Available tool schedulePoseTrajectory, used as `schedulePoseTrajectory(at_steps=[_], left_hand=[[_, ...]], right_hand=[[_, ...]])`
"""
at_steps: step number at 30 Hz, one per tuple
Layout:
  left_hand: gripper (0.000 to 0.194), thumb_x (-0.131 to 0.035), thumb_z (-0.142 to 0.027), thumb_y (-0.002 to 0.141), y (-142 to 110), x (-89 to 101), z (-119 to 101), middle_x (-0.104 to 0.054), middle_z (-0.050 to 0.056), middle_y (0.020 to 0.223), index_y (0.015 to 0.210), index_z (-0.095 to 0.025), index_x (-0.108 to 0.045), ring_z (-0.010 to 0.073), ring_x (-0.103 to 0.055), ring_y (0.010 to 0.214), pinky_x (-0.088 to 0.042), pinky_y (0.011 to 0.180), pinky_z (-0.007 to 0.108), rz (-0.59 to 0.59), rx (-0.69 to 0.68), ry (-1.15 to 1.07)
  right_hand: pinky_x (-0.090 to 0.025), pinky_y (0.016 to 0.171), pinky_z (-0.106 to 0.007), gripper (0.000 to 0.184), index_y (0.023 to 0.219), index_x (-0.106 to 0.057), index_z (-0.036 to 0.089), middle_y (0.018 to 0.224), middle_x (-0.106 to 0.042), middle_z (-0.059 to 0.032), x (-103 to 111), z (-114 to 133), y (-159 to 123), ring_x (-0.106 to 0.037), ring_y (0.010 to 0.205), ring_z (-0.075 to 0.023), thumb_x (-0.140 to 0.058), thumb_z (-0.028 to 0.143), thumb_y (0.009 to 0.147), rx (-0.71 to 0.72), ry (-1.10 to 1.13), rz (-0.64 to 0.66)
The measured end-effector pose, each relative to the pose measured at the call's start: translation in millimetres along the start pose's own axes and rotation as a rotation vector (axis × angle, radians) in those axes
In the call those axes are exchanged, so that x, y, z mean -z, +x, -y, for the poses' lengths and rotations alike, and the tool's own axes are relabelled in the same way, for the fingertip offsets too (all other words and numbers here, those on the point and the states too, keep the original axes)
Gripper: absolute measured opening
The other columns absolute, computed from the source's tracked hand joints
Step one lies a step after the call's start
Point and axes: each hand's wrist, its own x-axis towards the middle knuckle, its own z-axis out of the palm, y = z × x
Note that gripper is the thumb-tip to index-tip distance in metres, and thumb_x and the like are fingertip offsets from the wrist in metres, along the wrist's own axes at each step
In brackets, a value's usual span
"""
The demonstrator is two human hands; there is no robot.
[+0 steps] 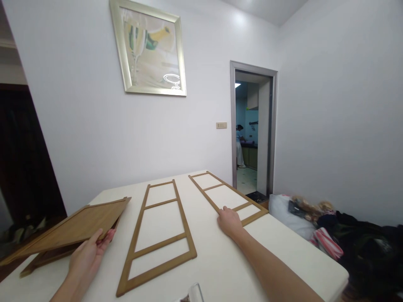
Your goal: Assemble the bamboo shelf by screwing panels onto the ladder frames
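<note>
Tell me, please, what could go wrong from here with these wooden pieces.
The tilted wooden panel, gripped near one edge by the left hand, could slip and knock the middle frame. The right frame, with the right hand on it, lies near the edge of the table and might slide over. The clear object at the picture's bottom could get bumped.

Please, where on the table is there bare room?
Bare white table shows between the middle wooden frame and the right wooden frame, and between the right forearm and the table's right edge. The left side is crowded by the left hand holding a wooden panel.
</note>
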Motion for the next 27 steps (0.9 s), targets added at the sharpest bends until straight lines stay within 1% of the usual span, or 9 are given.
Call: schedulePoseTrajectory(at_steps=[6, 12, 14, 16, 18, 19, 22, 23, 27], left_hand=[[0.015, -0.071, -0.009, 0.071, -19.9, -24.7, -7.1, -0.068, 0.007, 0.067, 0.065, -0.011, -0.057, 0.0204, -0.071, 0.071, -0.062, 0.074, 0.031, 0.13, -0.014, -0.036], [0.006, -0.067, -0.011, 0.077, -76.1, -75.9, -13.9, -0.071, 0.009, 0.073, 0.073, -0.009, -0.063, 0.0169, -0.07, 0.072, -0.061, 0.068, 0.024, 0.442, 0.105, -0.005], [0.006, -0.068, -0.013, 0.077, -95.3, -88.7, -13.0, -0.071, 0.009, 0.072, 0.077, -0.009, -0.063, 0.0149, -0.069, 0.068, -0.059, 0.063, 0.021, 0.552, 0.178, 0.029], [0.01, -0.069, -0.017, 0.077, -111.6, -97.0, -11.0, -0.07, 0.008, 0.07, 0.079, -0.01, -0.062, 0.0142, -0.068, 0.064, -0.058, 0.057, 0.02, 0.647, 0.255, 0.057], [0.016, -0.071, -0.02, 0.076, -124.0, -101.2, -7.8, -0.07, 0.008, 0.069, 0.084, -0.011, -0.061, 0.0138, -0.066, 0.061, -0.056, 0.053, 0.019, 0.756, 0.343, 0.095], [0.019, -0.071, -0.022, 0.076, -128.6, -102.1, -6.0, -0.069, 0.008, 0.069, 0.087, -0.011, -0.06, 0.0136, -0.066, 0.059, -0.055, 0.052, 0.02, 0.812, 0.383, 0.113], [0.025, -0.07, -0.028, 0.077, -136.1, -101.8, -0.3, -0.069, 0.009, 0.069, 0.091, -0.011, -0.058, 0.0132, -0.065, 0.056, -0.053, 0.05, 0.02, 0.953, 0.459, 0.169], [0.026, -0.07, -0.029, 0.077, -136.5, -101.0, 1.5, -0.069, 0.009, 0.069, 0.091, -0.012, -0.057, 0.0132, -0.065, 0.056, -0.052, 0.05, 0.02, 0.981, 0.458, 0.196], [0.03, -0.066, -0.039, 0.076, -130.3, -95.6, 7.3, -0.069, 0.009, 0.069, 0.089, -0.014, -0.053, 0.0137, -0.063, 0.054, -0.051, 0.05, 0.022, 0.974, 0.28, 0.444]], right_hand=[[-0.037, 0.08, -0.038, 0.02, 0.097, -0.064, 0.016, 0.098, -0.059, -0.0146, 8.4, 15.3, -7.0, -0.051, 0.094, -0.0269, -0.046, 0.017, 0.088, 0.143, 0.034, -0.152], [-0.039, 0.086, -0.041, 0.038, 0.124, -0.052, 0.017, 0.107, -0.056, -0.014, 14.6, 42.7, -9.9, -0.05, 0.098, -0.0262, -0.04, 0.038, 0.095, 0.251, 0.213, -0.289], [-0.04, 0.09, -0.044, 0.044, 0.126, -0.05, 0.016, 0.111, -0.055, -0.0148, 14.4, 44.5, -7.9, -0.049, 0.103, -0.0278, -0.047, 0.043, 0.091, 0.204, 0.439, -0.365], [-0.042, 0.093, -0.045, 0.05, 0.122, -0.053, 0.018, 0.114, -0.054, -0.0135, 14.6, 40.3, -3.8, -0.05, 0.104, -0.0279, -0.06, 0.048, 0.082, 0.007, 0.875, -0.414], [-0.048, 0.087, -0.043, 0.053, 0.115, -0.056, 0.021, 0.111, -0.056, -0.01, 17.0, 30.9, 1.4, -0.055, 0.097, -0.0253, -0.068, 0.051, 0.073, -0.278, 1.319, -0.378], [-0.052, 0.08, -0.041, 0.053, 0.115, -0.055, 0.022, 0.109, -0.058, -0.0085, 19.3, 24.7, 4.0, -0.058, 0.092, -0.0235, -0.066, 0.054, 0.074, -0.357, 1.427, -0.346], [-0.057, 0.064, -0.035, 0.041, 0.112, -0.054, 0.024, 0.1, -0.064, -0.0044, 29.6, 4.0, 9.5, -0.064, 0.081, -0.02, -0.05, 0.054, 0.085, -0.412, 1.68, -0.24], [-0.058, 0.062, -0.034, 0.035, 0.109, -0.055, 0.024, 0.096, -0.066, -0.0034, 33.3, -2.4, 10.4, -0.065, 0.08, -0.0195, -0.054, 0.049, 0.085, -0.424, 1.854, -0.173], [-0.06, 0.061, -0.032, 0.024, 0.102, -0.059, 0.018, 0.089, -0.071, -0.0041, 41.2, -18.2, 9.9, -0.067, 0.077, -0.0187, -0.063, 0.019, 0.078, -0.457, 2.205, 0.065]])
